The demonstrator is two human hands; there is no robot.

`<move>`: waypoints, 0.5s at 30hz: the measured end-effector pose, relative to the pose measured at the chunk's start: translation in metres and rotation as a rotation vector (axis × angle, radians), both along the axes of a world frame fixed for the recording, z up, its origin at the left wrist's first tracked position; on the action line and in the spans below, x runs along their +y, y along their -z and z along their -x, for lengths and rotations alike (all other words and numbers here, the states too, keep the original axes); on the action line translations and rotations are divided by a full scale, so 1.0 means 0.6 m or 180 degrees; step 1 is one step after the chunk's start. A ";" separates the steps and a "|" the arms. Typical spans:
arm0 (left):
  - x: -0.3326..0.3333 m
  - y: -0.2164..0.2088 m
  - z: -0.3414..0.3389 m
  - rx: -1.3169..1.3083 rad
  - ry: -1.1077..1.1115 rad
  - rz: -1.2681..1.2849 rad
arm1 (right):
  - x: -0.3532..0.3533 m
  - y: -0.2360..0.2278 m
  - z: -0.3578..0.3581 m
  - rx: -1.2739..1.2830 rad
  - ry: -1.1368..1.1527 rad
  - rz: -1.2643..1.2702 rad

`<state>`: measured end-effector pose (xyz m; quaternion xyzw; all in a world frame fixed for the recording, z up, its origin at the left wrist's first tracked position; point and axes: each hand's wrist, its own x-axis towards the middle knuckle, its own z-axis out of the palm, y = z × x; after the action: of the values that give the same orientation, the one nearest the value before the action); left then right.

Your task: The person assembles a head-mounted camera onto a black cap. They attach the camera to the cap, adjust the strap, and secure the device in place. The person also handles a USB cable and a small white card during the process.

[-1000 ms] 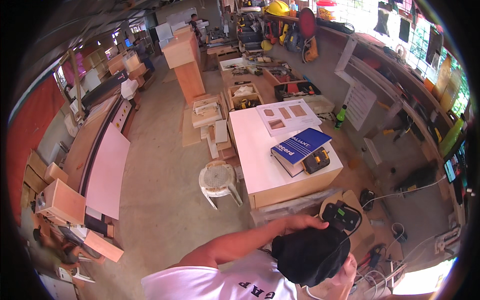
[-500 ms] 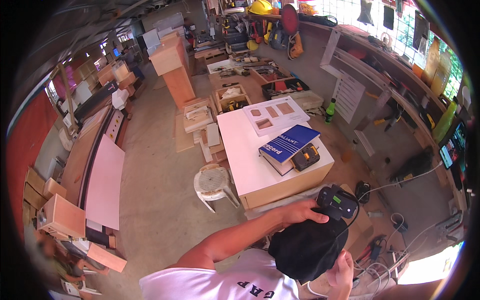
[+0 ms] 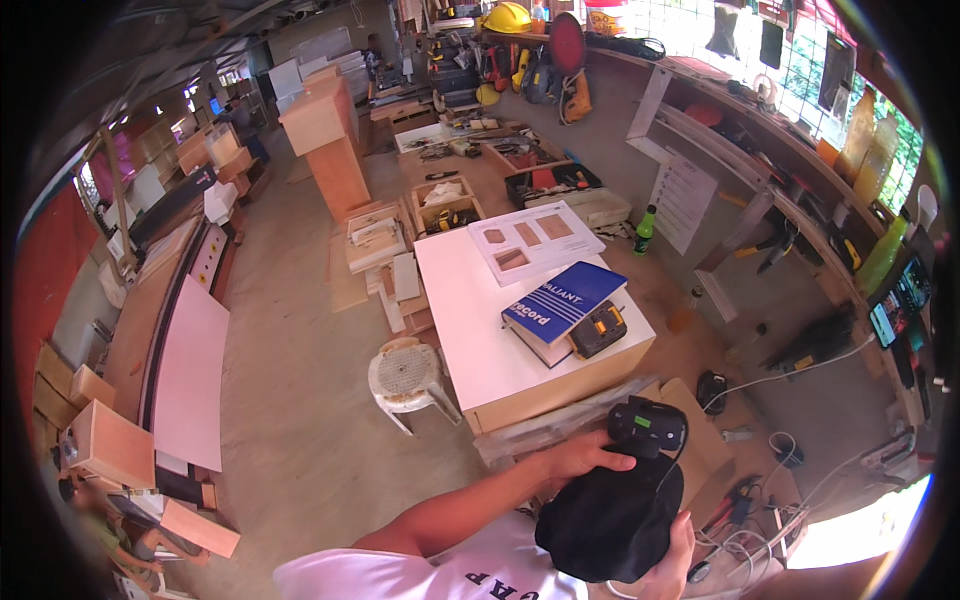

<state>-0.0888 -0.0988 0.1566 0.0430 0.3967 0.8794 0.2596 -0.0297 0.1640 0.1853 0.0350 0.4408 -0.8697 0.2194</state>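
Observation:
A black cloth cap (image 3: 610, 520) is held in front of my white shirt, with a black box-shaped device (image 3: 648, 425) at its far end and a thin dark cable along its side. My left hand (image 3: 590, 455) is closed on the cap where it meets the device, thumb on top. At the cap's right edge my right hand (image 3: 676, 560) grips its side, the fingers partly hidden behind the fabric. Just beyond my hands is a white-topped cabinet (image 3: 455, 330) bearing a blue record book (image 3: 565, 312), a yellow-and-black battery pack (image 3: 600, 330) and a printed sheet (image 3: 535, 240).
A white plastic stool (image 3: 405, 375) stands left of the cabinet. Tangled cables (image 3: 740, 550) and tools lie at the lower right. A green bottle (image 3: 645, 230) stands near the wall, below a cluttered shelf (image 3: 760, 175). Another person (image 3: 125, 540) sits at the lower left.
My right hand has come against the cap's side, where before its fingers were curled beside it. The cap and device have shifted slightly, and the whole view has turned a little.

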 end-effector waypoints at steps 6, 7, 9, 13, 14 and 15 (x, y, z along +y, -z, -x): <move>0.004 0.012 -0.016 -0.0147 0.0190 -0.0205 | 0.036 0.062 -0.006 0.0411 -0.0198 0.0095; 0.005 0.009 -0.015 -0.0147 0.0213 -0.0233 | 0.036 0.061 -0.006 0.0437 -0.0298 0.0127; 0.004 0.010 -0.016 -0.0181 0.0247 -0.0268 | 0.036 0.058 -0.005 0.0490 -0.0497 0.0190; 0.000 0.013 -0.019 -0.0189 0.0219 -0.0204 | 0.040 0.081 -0.013 0.0577 -0.0575 0.0285; 0.000 0.014 -0.020 -0.0166 0.0189 -0.0161 | 0.029 0.064 -0.016 0.0566 -0.0572 0.0327; 0.001 0.013 -0.022 -0.0258 0.0188 -0.0169 | 0.019 0.048 -0.017 0.0552 -0.0566 0.0354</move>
<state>-0.0756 -0.0984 0.1488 0.0259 0.3610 0.8826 0.3001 -0.0194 0.1753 0.1565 -0.0917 0.4106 -0.8696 0.2583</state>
